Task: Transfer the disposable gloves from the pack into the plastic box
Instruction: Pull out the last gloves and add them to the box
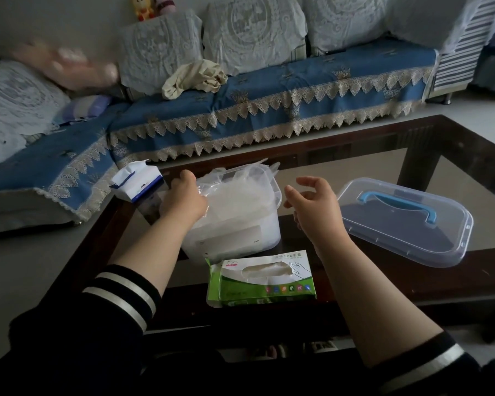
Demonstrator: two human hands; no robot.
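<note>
Head view. The plastic box [234, 224] stands open on the glass-topped table [383, 167], filled to above its rim with clear disposable gloves [234, 190]. The left hand [183, 201] presses down on the glove heap at the box's left edge; whether its fingers curl into the film cannot be told. The right hand [314, 201] hovers just right of the box, fingers apart and relaxed, gripping nothing. The green pack [262, 281] lies in front of the box, its slot torn open. The lid [406, 221], with a blue handle, rests well to the right. Risk: the overfilled film may spring up or spill once pressure eases, or jam under the lid. Legible print on the pack: "TPE"; other characters are too small to read.
</note>
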